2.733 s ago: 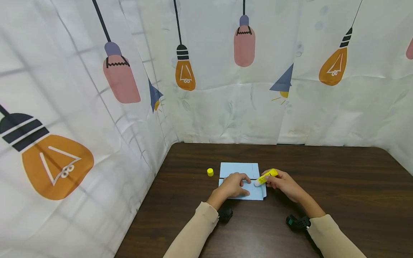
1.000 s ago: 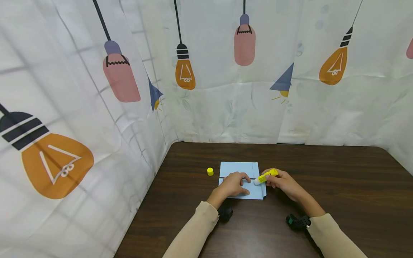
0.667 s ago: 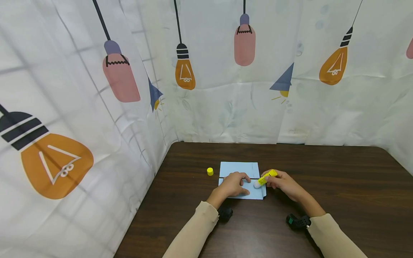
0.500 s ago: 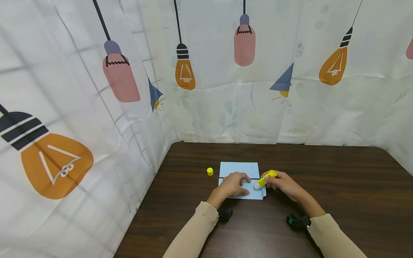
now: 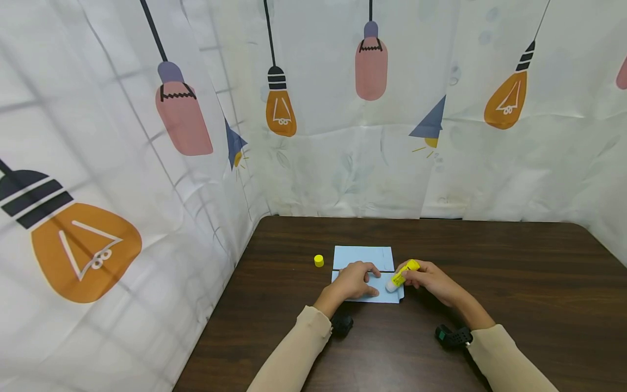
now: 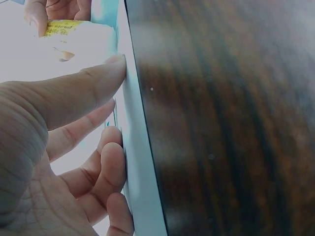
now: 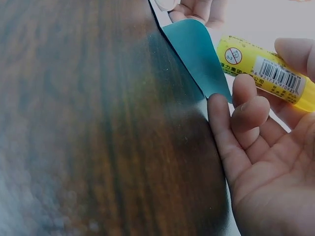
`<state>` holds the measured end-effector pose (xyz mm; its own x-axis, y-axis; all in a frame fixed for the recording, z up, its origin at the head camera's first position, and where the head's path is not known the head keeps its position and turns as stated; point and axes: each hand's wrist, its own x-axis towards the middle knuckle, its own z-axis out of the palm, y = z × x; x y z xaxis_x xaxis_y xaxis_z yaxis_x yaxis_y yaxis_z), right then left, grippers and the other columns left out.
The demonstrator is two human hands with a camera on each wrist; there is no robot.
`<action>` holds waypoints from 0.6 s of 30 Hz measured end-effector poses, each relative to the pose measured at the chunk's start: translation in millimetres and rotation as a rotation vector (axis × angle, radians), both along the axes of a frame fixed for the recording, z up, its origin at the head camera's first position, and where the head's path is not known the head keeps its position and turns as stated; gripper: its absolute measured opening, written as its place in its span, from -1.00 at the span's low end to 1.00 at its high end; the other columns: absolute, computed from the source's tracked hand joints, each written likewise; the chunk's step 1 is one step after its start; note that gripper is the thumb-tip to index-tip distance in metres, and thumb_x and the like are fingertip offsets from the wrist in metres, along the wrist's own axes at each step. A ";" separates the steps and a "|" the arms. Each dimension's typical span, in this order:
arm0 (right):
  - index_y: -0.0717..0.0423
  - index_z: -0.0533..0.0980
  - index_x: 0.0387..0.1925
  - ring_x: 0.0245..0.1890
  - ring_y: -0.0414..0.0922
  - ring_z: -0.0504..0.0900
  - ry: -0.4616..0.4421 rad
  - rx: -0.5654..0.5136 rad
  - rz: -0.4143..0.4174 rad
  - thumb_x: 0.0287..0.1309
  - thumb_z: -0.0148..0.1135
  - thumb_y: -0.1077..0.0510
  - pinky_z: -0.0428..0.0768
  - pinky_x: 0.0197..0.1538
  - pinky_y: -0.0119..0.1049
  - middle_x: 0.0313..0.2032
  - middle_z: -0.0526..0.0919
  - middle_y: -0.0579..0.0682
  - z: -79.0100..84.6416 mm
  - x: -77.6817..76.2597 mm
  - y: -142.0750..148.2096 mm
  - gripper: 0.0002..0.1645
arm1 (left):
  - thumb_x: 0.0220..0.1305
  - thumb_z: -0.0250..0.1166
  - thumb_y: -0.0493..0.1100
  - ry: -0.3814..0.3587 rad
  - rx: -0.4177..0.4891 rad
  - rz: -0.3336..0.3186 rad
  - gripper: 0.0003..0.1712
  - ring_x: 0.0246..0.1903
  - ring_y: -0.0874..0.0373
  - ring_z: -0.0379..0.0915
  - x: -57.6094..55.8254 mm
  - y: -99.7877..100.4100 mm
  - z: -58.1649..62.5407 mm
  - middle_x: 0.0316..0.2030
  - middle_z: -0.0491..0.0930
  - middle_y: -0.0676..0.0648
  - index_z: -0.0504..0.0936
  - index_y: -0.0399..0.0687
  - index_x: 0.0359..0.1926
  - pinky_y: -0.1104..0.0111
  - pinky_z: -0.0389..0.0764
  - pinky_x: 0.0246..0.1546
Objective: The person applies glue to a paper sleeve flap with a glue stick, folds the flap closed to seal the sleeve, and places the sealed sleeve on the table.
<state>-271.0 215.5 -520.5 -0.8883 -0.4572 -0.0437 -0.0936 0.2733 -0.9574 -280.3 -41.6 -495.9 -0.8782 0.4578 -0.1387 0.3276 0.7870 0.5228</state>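
In the head view, a light blue paper piece, split by a dark line across its middle, lies flat with a narrow flap at its right edge. My left hand rests on its near half, fingers and thumb spread. An uncapped yellow glue stick is held between the thumb and fingers of my right hand, tilted so its white end meets the paper near the right edge. The right wrist view shows the barcode label on the glue stick and the rounded, shaded flap beside my curled lower fingers.
A yellow glue stick cap stands left of the paper on the dark wooden table. Behind and to the left hang white curtains printed with lamps. Dark bands are on both wrists.
My right hand has drawn the white end of the glue stick a little toward me along the paper's right side, and the stick stands steeper. The left hand has stayed in place.
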 end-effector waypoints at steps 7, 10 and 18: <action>0.36 0.50 0.15 -0.34 -0.10 0.48 0.015 0.003 0.049 0.52 0.07 0.07 0.47 -0.25 -0.35 -0.28 0.54 0.02 -1.3 -1.6 1.0 -0.57 | 0.16 0.56 -0.04 0.004 0.001 -0.004 -0.61 -0.37 0.23 0.37 0.3 -0.3 0.5 -0.36 0.50 0.11 0.70 0.18 0.02 0.38 0.36 -0.35; 0.37 0.50 0.14 -0.33 -0.10 0.48 0.016 0.001 0.062 0.52 0.07 0.08 0.48 -0.23 -0.35 -0.28 0.54 0.02 -1.6 -2.1 1.0 -0.57 | 0.17 0.56 -0.04 0.002 0.001 -0.003 -0.61 -0.37 0.22 0.37 0.6 -0.2 1.0 -0.36 0.50 0.11 0.70 0.18 0.03 0.37 0.35 -0.34; 0.32 0.55 0.10 -0.32 -0.10 0.50 0.013 0.026 0.057 0.51 0.07 0.06 0.47 -0.24 -0.34 -0.27 0.55 0.04 -0.8 -1.3 0.8 -0.60 | 0.17 0.56 -0.02 -0.003 -0.002 0.004 -0.60 -0.37 0.24 0.36 0.6 -0.2 0.4 -0.35 0.50 0.12 0.70 0.20 0.04 0.39 0.36 -0.34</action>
<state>-272.3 216.3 -521.3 -0.8613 -0.5062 -0.0449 -0.1219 0.2916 -0.9487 -279.7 -41.8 -495.5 -0.8795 0.4541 -0.1420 0.3232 0.7893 0.5220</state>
